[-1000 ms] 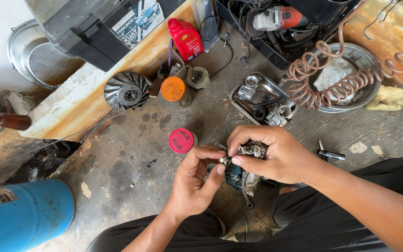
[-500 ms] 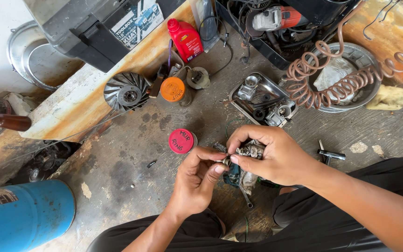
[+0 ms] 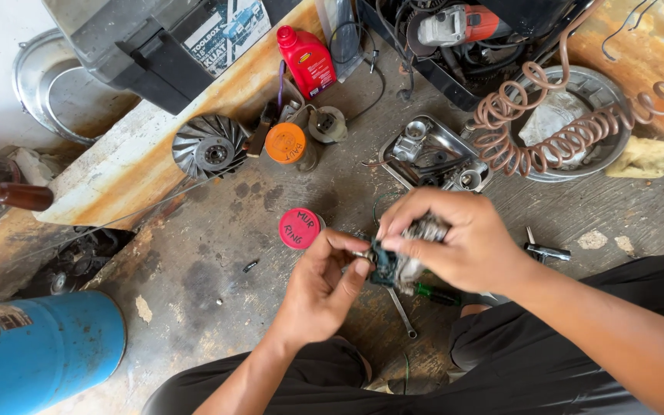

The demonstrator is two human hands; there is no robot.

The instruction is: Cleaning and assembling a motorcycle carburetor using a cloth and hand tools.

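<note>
My right hand point(image 3: 455, 238) grips a small metal engine part with a teal piece point(image 3: 400, 265), held above the concrete floor. My left hand point(image 3: 320, 288) pinches a tiny metal piece at the part's left end with thumb and fingertips. A round red lid point(image 3: 300, 228) lies on the floor just left of my hands. A slim wrench point(image 3: 403, 313) and a green-handled tool point(image 3: 433, 293) lie beneath the part.
A steel tray of metal parts point(image 3: 433, 157), an orange-lidded tin point(image 3: 286, 144), a finned fan wheel point(image 3: 209, 150), a red oil bottle point(image 3: 307, 60), a coiled brown hose point(image 3: 562, 131) over a metal bowl, a grey toolbox point(image 3: 155, 46) and a blue cylinder point(image 3: 36, 350) surround me.
My left hand has drawn slightly back from the part's end, fingers re-pinching the tiny piece. My right hand keeps its hold on the part.
</note>
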